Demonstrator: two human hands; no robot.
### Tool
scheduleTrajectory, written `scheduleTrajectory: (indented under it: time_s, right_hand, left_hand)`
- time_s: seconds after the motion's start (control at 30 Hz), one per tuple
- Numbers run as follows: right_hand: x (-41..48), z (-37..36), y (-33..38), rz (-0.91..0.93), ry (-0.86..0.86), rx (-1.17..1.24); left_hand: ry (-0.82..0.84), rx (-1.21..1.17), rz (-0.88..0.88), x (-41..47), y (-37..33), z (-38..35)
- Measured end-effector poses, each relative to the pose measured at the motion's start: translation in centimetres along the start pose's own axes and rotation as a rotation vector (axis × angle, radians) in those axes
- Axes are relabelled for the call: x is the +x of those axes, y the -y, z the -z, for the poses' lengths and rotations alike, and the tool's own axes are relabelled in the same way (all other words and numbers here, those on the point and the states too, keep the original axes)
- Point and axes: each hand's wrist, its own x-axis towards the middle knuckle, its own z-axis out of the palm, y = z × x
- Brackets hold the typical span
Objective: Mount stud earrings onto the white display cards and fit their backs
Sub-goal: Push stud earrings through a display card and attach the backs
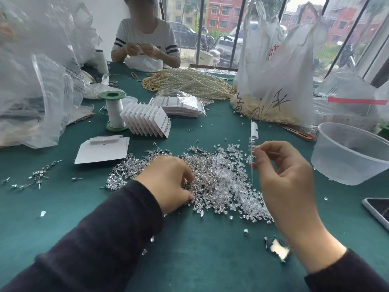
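Observation:
A wide heap of stud earrings (202, 178) and clear backs (233, 186) covers the middle of the green table (200, 249). My left hand (168, 182) lies on the heap with its fingertips curled down into the studs; whether it pinches one is hidden. My right hand (282, 171) holds a white display card (253, 133) edge-on and upright above the heap, pinched between thumb and fingers, with several studs through it. A flat stack of blank white cards (103, 152) lies to the left. A fanned row of filled cards (147, 121) stands behind it.
A clear plastic tub (349, 154) stands at the right, a phone (379, 211) near the right edge. Green thread spool (113, 110), bagged cards (179, 106), pearl strands (189, 81) and plastic bags (273, 81) fill the back. Another person (145, 39) works across the table.

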Motion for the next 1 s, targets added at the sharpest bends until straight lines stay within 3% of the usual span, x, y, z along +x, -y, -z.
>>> scheduleTrajectory:
  time_s: [0.17, 0.4, 0.53, 0.83, 1.0]
  right_hand:
    - [0.0, -0.1, 0.2, -0.089, 0.03, 0.064]
    - [0.3, 0.3, 1.0, -0.567, 0.162, 0.672]
    - [0.5, 0.5, 1.3, -0.723, 0.219, 0.853]
    - [0.4, 0.3, 1.4, -0.811, 0.294, 0.951]
    - [-0.3, -0.1, 1.7, -0.769, 0.407, 0.943]
  left_hand:
    - [-0.113, 0.01, -0.016, 0.3, -0.3, -0.5]
    - [-0.179, -0.217, 0.075, 0.3, -0.4, 0.1]
    - [-0.195, -0.366, 0.112, 0.3, -0.4, 0.4]
    - [-0.062, -1.148, 0.133, 0.0, -0.8, 1.0]
    - [-0.156, -1.153, -0.147, -0.7, -2.5, 0.9]
